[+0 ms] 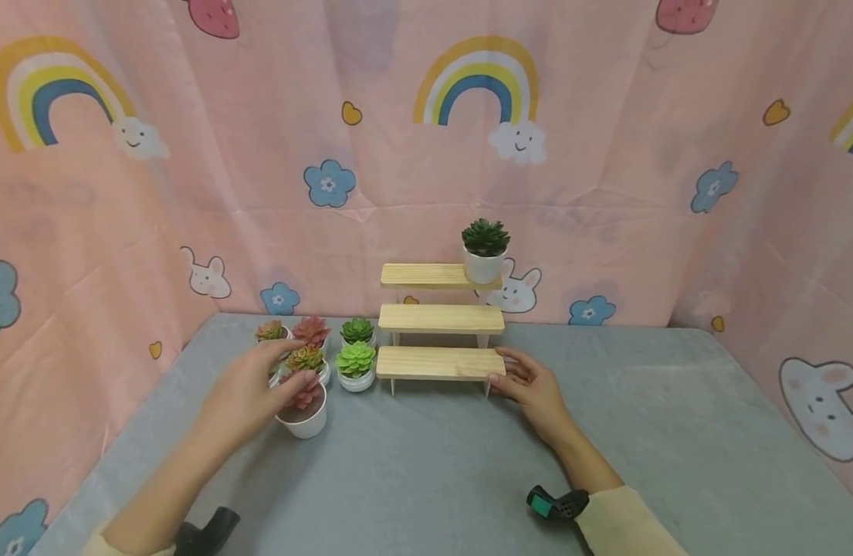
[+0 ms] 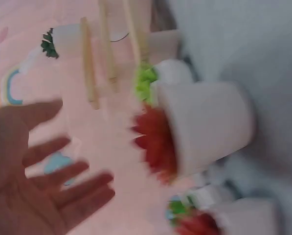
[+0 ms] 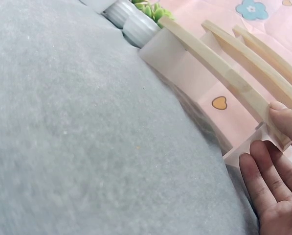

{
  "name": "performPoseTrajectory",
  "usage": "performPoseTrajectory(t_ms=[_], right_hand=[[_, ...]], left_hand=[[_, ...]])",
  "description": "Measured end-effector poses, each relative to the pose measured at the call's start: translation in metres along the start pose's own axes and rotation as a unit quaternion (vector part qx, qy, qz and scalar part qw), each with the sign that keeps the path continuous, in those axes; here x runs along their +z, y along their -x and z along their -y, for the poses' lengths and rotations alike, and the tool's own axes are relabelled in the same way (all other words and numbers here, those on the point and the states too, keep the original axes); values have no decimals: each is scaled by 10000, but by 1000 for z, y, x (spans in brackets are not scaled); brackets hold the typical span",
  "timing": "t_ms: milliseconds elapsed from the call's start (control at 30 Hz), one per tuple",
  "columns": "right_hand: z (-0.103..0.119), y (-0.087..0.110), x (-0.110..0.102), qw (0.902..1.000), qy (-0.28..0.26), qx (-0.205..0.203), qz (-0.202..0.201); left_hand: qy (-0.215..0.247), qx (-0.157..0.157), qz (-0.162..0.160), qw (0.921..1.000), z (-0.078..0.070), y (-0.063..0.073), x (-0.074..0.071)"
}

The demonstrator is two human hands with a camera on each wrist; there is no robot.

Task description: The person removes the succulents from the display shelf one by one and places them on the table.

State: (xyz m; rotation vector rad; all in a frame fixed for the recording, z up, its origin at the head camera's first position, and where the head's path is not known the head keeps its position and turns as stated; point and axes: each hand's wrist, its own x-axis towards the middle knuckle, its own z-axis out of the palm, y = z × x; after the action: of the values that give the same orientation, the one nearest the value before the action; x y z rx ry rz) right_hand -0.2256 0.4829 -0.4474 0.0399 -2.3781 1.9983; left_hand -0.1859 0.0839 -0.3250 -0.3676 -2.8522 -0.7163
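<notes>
My left hand point(image 1: 240, 390) hovers over the potted succulents at the left, thumb and fingers apart. In the left wrist view its fingers point(image 2: 77, 193) are extended, with nothing between them, beside a red succulent point(image 2: 155, 144) in a white pot point(image 2: 209, 127). My right hand point(image 1: 537, 398) holds the right end of the lowest step of a three-step wooden stand point(image 1: 440, 363). Its thumb point(image 3: 282, 120) lies on the board's edge, and the fingers point(image 3: 268, 174) are at the clear leg under it. A dark green succulent point(image 1: 485, 238) in a white pot stands on the top step's right end.
Next to the stand's left side are a bright green succulent point(image 1: 357, 359) and a darker green one point(image 1: 357, 330). Behind my left hand are a pinkish succulent point(image 1: 311, 330) and orange-tinged ones point(image 1: 269, 330). A pink printed curtain point(image 1: 607, 139) hangs behind the grey tabletop point(image 1: 412, 471).
</notes>
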Motion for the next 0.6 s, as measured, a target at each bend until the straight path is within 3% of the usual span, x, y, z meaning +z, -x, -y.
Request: performPoseTrajectory(t_ms=[200,600], right_hand=[[-1,2,-2,10000,66,24,-24],[-1,0,-1,9999,-91,-74,52]], left_hand=[[278,587,246,9976,-20,-26,-18],[676,895,366,9930,-68,-92,-36]])
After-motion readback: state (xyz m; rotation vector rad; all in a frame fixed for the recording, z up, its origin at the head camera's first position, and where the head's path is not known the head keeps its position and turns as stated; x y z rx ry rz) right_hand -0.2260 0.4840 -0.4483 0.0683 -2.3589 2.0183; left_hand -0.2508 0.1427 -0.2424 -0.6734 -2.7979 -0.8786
